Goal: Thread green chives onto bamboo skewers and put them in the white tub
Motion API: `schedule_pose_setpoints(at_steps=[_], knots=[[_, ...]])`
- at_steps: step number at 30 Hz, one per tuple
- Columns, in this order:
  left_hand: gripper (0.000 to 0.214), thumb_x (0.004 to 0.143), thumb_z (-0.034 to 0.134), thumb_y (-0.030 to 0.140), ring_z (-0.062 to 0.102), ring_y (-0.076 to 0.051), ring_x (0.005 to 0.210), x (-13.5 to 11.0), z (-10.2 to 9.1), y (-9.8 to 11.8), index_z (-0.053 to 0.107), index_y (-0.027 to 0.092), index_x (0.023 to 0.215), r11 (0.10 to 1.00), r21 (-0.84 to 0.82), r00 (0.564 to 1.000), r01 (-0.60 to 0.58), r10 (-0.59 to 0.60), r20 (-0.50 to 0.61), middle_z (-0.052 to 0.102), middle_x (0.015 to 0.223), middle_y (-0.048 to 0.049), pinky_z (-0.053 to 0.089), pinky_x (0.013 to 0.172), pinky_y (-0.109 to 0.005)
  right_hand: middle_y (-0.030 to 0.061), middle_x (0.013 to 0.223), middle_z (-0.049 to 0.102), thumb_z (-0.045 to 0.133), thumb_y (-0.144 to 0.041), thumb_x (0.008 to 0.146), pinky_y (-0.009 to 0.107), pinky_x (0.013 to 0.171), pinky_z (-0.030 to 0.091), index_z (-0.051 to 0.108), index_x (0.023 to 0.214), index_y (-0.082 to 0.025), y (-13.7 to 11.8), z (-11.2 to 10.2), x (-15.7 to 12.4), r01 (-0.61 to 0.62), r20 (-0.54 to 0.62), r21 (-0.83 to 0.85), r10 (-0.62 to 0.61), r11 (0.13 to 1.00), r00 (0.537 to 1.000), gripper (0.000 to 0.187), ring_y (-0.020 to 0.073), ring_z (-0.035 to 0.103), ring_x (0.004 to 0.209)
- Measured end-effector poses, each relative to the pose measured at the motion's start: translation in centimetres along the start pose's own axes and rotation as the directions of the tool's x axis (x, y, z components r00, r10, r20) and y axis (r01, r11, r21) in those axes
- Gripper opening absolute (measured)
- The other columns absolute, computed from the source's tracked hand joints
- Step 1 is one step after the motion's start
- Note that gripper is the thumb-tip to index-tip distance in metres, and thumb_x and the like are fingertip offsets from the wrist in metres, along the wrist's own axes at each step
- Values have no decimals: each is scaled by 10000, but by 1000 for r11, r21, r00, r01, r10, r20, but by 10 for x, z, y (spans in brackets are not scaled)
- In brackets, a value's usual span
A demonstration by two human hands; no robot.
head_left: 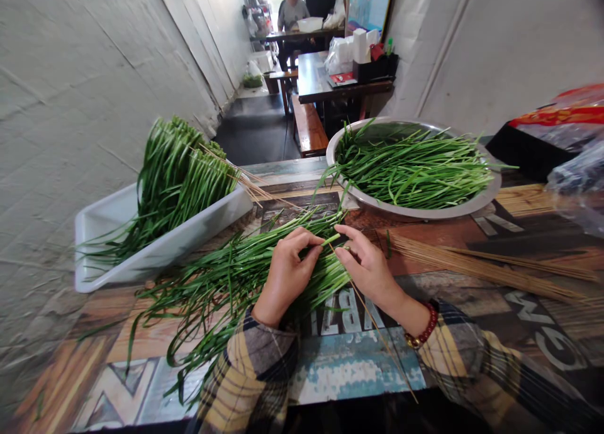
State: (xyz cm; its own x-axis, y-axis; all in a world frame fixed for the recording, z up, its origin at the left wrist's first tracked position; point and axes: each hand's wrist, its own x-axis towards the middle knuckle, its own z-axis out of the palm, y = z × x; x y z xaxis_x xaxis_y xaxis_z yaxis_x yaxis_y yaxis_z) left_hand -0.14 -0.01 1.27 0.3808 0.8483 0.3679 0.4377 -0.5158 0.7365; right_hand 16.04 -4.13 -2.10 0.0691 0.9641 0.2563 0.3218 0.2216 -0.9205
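My left hand (292, 267) pinches the pale cut end of a chive stalk (332, 239) between thumb and fingertips. Facing it, my right hand (370, 270) has its thumb and forefinger close to the stalk's end. A thin bamboo skewer (384, 339) slants from the stalk down under my right hand, which appears to grip it; its tip is at the stalk, but whether it has pierced it I cannot tell. Beneath both hands lies a loose pile of long green chives (207, 277), white ends to the right and leaves trailing left.
At left, a white plastic tray (163, 248) holds skewered chives (182, 170). A steel basin (410, 211) of loose chives stands behind my right hand. Bare skewers (476, 267) lie at right, near a plastic bag (580, 182). A person (293, 12) sits at a far table.
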Motion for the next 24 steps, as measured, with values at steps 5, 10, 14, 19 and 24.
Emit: schedule_pose_setpoints(at_steps=[5,10,14,19,24], knots=[[122,833,570,122,582,-145,714,-1,5,-2,679,163,797,1000,28,999,5,-6,38,622,741,-25,434,667,-256,-57,618,452,492,-274,893,246,551,348,571,1094,-178,3,3,2,23,-3,-6,-23,1000,1000,237,117,441,544],[151,843,544,123,594,-157,743,-2,4,0,684,161,800,998,62,988,20,-29,150,647,776,-39,447,684,-265,-55,637,472,508,-272,872,236,544,339,520,929,-188,8,4,6,6,-45,4,-6,1000,999,102,113,454,550],[177,884,525,182,628,-167,815,0,-5,-3,696,159,925,998,-4,996,66,-66,64,687,866,-59,477,755,-284,-62,597,428,491,-295,881,245,549,338,552,1022,-157,8,3,8,13,-11,-56,-14,998,1000,206,128,446,545],[190,905,499,189,615,-164,783,3,-9,-22,684,155,929,984,149,981,102,-74,-180,672,839,-56,476,723,-282,11,727,602,475,-312,892,259,598,377,616,951,-162,10,4,6,1,53,-128,6,992,999,213,146,525,623],[216,887,497,125,595,-216,996,5,-4,-29,680,178,988,917,398,998,-7,31,-54,689,1054,-81,457,896,-362,-7,655,576,488,-311,883,255,567,357,632,917,-171,11,6,5,6,48,-182,2,983,999,203,141,499,579]])
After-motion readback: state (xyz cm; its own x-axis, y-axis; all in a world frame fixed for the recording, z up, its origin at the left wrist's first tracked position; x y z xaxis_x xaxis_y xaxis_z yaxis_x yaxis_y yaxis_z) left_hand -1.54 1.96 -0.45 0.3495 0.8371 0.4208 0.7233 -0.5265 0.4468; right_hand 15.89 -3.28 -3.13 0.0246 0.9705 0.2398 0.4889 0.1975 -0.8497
